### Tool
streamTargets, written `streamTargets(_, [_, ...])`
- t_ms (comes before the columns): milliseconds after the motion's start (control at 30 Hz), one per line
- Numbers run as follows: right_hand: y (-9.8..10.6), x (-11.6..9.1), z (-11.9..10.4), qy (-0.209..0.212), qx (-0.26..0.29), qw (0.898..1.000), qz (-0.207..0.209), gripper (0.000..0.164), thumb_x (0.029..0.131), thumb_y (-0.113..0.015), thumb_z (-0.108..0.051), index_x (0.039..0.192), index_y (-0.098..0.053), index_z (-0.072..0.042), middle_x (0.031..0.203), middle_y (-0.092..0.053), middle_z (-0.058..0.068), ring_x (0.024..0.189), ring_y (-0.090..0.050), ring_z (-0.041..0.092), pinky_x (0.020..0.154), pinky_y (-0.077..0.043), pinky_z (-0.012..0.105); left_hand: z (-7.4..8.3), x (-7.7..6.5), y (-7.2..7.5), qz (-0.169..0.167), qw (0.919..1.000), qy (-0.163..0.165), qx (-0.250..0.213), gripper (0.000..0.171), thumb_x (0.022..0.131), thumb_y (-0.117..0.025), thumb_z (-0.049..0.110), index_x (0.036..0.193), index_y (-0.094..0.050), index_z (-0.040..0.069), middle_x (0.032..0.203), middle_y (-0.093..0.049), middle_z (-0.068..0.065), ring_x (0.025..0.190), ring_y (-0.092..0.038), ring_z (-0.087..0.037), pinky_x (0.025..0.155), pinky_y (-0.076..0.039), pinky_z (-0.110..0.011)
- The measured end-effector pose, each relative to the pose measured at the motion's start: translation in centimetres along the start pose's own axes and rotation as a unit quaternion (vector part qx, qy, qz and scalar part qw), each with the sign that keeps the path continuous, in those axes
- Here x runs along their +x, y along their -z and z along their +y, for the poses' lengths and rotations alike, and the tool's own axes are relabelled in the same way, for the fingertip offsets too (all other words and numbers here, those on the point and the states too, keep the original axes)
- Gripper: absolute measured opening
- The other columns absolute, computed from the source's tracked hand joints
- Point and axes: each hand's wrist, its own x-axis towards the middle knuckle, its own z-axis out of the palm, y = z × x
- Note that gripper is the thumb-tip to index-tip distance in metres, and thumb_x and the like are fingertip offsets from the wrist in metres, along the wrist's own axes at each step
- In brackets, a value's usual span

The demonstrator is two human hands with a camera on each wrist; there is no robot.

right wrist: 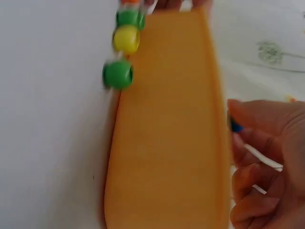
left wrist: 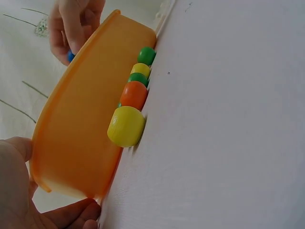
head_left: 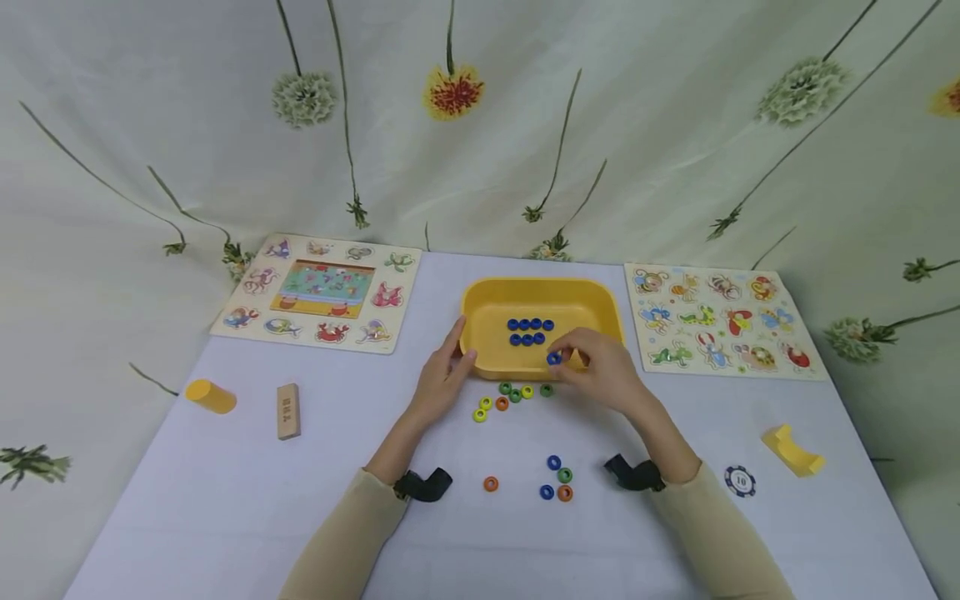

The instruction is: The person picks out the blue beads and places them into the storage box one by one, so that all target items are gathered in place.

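Between thumb and fingertips, my right hand pinches a blue bead over the near side of a yellow tray. Inside the tray, several blue beads stand in two rows. My left hand rests against the tray's left end, fingers along the wall and thumb at the near corner. In the left wrist view that hand touches the orange-looking wall. Just in front of the tray lie green, yellow and orange beads, among them a yellow bead and a green bead.
Nearer me lie more loose beads, including an orange one and a blue one. Picture boards stand at back left and back right. A yellow cylinder, wooden block, poker chip and yellow arch lie outward.
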Motion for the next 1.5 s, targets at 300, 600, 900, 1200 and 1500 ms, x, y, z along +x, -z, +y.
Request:
streamTargets(300, [-0.7, 4.3, 3.6, -0.15, -0.115, 0.976, -0.107, 0.016, 0.075, -0.069, -0.024, 0.087, -0.064, -0.014, 0.071, -0.056, -0.002, 0.063, -0.049, 0.016, 0.056, -0.036, 0.027, 0.3, -0.4, -0.8, -0.007, 1.0, 0.004, 0.005, 0.057, 0.092, -0.038, 0.044, 0.142, -0.014, 0.032, 0.134, -0.043, -0.006, 0.114, -0.043, -0.02, 0.098, -0.031, -0.043])
streamTargets(600, [-0.7, 4.8, 3.7, -0.154, -0.113, 0.978, -0.09, 0.021, 0.076, -0.068, -0.025, 0.094, -0.064, -0.015, 0.076, -0.058, -0.002, 0.065, -0.051, 0.016, 0.055, -0.038, 0.027, 0.8, -0.1, -0.8, -0.007, 1.0, -0.005, -0.003, 0.057, 0.092, -0.039, 0.044, 0.141, -0.013, 0.034, 0.127, -0.048, -0.008, 0.11, -0.045, -0.02, 0.097, -0.032, -0.043])
streamTargets(900, [1.0, -0.1, 1.3, -0.063, 0.002, 0.996, 0.055, 0.026, 0.079, -0.067, -0.026, 0.1, -0.063, -0.012, 0.073, -0.054, -0.004, 0.057, -0.041, 0.012, 0.051, -0.033, 0.023, 0.3, 0.3, -0.5, -0.005, 1.0, 0.005, 0.006, 0.057, 0.092, -0.038, 0.045, 0.142, -0.013, 0.034, 0.139, -0.037, -0.005, 0.12, -0.039, -0.02, 0.101, -0.028, -0.044])
streamTargets(1200, [0.0, -5.2, -0.9, -0.023, 0.11, 0.992, 0.064, 0.023, 0.076, -0.07, -0.014, 0.098, -0.064, -0.012, 0.074, -0.054, -0.003, 0.054, -0.041, 0.015, 0.047, -0.032, 0.021, 0.4, 0.1, 0.0, -0.004, 0.9999, 0.01, 0.006, 0.057, 0.092, -0.038, 0.044, 0.141, -0.012, 0.035, 0.141, -0.035, -0.003, 0.124, -0.036, -0.019, 0.104, -0.025, -0.042])
streamTargets(1500, [-2.6, -7.8, -1.7, 0.025, 0.126, 0.992, 0.002, 0.027, 0.072, -0.073, -0.02, 0.098, -0.064, -0.014, 0.074, -0.054, -0.008, 0.055, -0.04, 0.01, 0.048, -0.031, 0.017, 0.2, 0.0, 0.0, -0.004, 0.9999, 0.011, 0.003, 0.057, 0.092, -0.038, 0.045, 0.141, -0.011, 0.036, 0.133, -0.043, -0.008, 0.116, -0.042, -0.021, 0.1, -0.029, -0.044])
